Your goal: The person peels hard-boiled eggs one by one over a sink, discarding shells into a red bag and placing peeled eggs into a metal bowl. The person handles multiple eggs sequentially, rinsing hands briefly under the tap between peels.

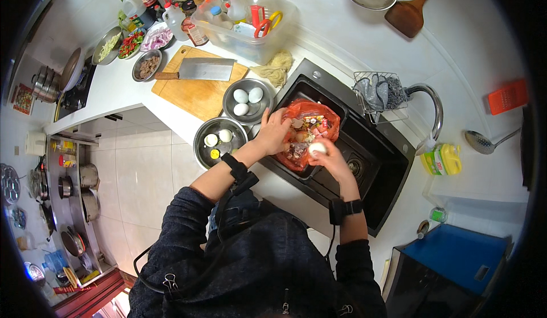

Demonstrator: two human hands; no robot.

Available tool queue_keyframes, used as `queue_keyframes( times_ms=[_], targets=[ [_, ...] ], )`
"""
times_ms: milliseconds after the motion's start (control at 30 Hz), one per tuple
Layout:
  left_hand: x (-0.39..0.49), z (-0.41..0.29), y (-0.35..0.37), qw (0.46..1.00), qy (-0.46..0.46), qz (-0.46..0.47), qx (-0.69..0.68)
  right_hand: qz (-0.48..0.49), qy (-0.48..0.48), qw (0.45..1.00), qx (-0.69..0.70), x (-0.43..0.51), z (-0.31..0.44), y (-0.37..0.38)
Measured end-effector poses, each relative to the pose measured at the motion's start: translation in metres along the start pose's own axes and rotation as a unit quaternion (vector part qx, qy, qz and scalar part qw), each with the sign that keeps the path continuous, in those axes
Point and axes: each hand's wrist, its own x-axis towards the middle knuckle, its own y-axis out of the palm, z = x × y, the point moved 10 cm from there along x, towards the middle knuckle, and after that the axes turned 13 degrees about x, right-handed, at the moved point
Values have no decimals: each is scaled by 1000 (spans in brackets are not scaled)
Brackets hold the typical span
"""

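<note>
Over the sink's left end lies a red plastic bag (327,119) with eggshell pieces and wrappers inside. My left hand (273,134) is at the bag's left side, its fingertips near some shell; whether it grips anything is unclear. My right hand (333,160) holds a white egg (317,149) above the bag's lower edge. Left of the bag, one steel bowl (260,119) carries several whole pale eggs (255,95). Another steel bowl (199,158), partly behind my left wrist, has peeled eggs (225,135) and a piece with yellow yolk showing (215,153).
A cleaver (207,69) rests on a wooden cutting board (194,98). Beyond stand bowls of cut food, bottles and a plastic bin (273,44). The black sink (376,207) has a curved faucet (438,108) and wire rack (397,113); a yellow jug (444,160) stands right.
</note>
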Motion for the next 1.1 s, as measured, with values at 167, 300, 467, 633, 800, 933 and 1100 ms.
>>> queue_keyframes(
  times_ms=[167,300,467,633,800,933,1100],
  targets=[
    [-21,25,11,998,-30,54,4,-32,63,989,-129,11,-16,16],
    [-31,41,2,998,-33,34,-52,16,-140,983,-114,9,37,55],
    [-37,38,-23,989,-39,-117,-85,26,-94,995,-2,13,32,75],
    [-27,32,-2,995,-31,-27,-89,-11,-122,989,-88,-1,32,58],
    [-14,19,6,996,9,10,-91,-57,-115,990,-52,-16,29,36],
    [-9,7,-14,992,28,-96,-83,-75,-142,986,-34,-30,29,23],
    [3,-3,-10,992,28,-75,-94,-113,-145,983,-20,-42,23,3]
  ],
)
